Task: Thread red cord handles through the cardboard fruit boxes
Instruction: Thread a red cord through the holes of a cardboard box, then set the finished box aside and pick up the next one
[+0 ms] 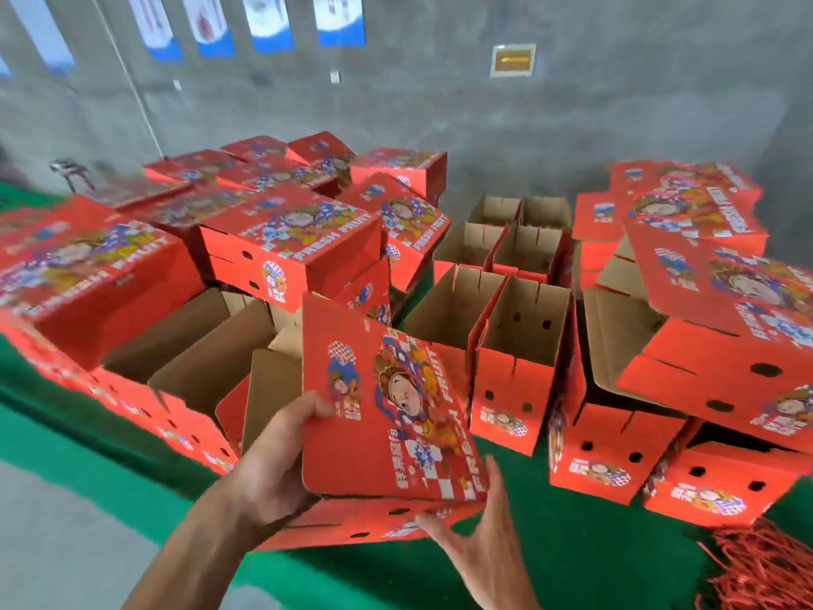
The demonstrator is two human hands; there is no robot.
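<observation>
I hold a red printed fruit box tilted in front of me, its pictured lid facing up. My left hand grips the lid's left edge, thumb on top and fingers underneath. My right hand touches the box's lower right corner and its front wall, where small round holes show. A heap of red cord handles lies at the bottom right on the green mat, apart from both hands.
Many more red fruit boxes surround me: closed ones stacked at the left and right, open brown-lined ones in the middle. All stand on a green mat. A grey wall is behind, bare floor at lower left.
</observation>
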